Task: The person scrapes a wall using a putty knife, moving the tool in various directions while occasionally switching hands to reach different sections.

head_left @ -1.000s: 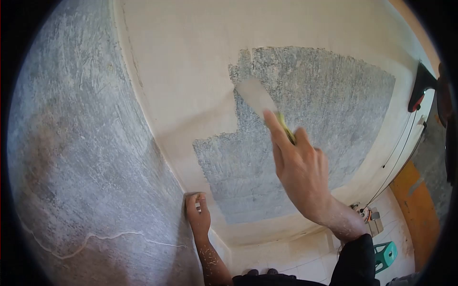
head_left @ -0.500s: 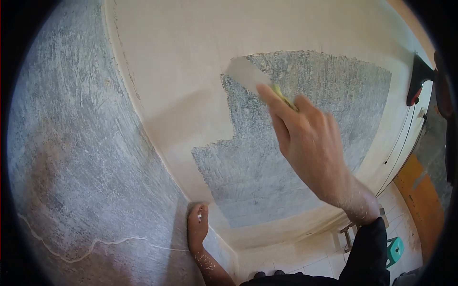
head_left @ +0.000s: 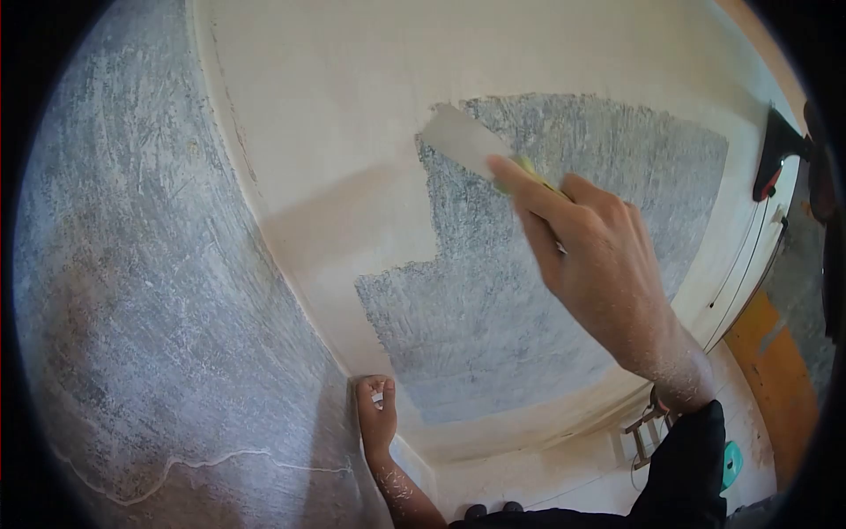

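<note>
My right hand (head_left: 608, 256) grips the yellowish-green handle of a putty knife (head_left: 467, 141), forefinger stretched along it. Its broad blade lies over the upper left border of a bare grey patch (head_left: 564, 326) on the cream-coloured wall (head_left: 326, 106). That patch has ragged edges and a step cut into its left side. Lower down, my left hand (head_left: 377, 419) leans at the corner where the two walls meet, its fingers curled toward the thumb. A small light gap shows between finger and thumb, with nothing visible held there. Pale flecks dot both forearms.
The left wall (head_left: 176, 291) is rough, scraped grey with a wavy pale line low down. A black and red object (head_left: 774, 159) with thin cords hangs at far right. Below are a small wooden stool (head_left: 643, 436), a turquoise plastic item (head_left: 731, 465) and an orange-brown panel (head_left: 771, 353).
The putty knife and my right hand have shifted slightly right in view. My left hand also appears a little further right, its fingers more curled.
</note>
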The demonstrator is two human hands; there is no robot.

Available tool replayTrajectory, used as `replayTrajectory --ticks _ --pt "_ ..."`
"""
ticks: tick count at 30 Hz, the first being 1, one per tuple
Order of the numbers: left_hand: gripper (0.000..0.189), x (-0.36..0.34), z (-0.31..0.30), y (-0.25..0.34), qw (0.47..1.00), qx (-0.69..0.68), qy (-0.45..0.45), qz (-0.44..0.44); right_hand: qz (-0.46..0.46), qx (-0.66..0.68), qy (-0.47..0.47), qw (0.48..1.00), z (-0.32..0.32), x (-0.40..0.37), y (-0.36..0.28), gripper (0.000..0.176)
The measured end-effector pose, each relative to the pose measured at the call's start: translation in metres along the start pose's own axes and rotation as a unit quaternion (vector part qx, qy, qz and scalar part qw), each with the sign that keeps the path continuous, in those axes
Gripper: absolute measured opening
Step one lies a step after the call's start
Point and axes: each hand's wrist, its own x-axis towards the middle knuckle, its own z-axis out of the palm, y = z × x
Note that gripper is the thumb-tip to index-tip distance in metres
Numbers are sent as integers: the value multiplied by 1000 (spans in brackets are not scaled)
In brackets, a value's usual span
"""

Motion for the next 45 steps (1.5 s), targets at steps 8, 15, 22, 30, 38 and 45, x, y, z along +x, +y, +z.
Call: replayTrajectory --ticks 8,15,22,30,38,45 --pt "31 8 -7 -17 998 -38 -30 -49 -1 5 -10 1000 -8 10 -3 30" --pt "28 6 -9 -27 997 -47 -36 -48 -17 4 5 1000 -4 10 0 30" --pt "24 7 -13 -23 995 -68 -46 -63 0 46 -29 999 -12 11 7 24" --pt "27 0 -14 -24 992 -71 -46 -91 29 64 -1 998 -8 15 4 28" --pt "31 -1 -18 -33 990 -42 -90 -104 26 31 -10 999 -14 11 6 27" --pt "36 -11 4 -37 992 -36 -81 -85 -27 16 13 999 -7 13 8 23"
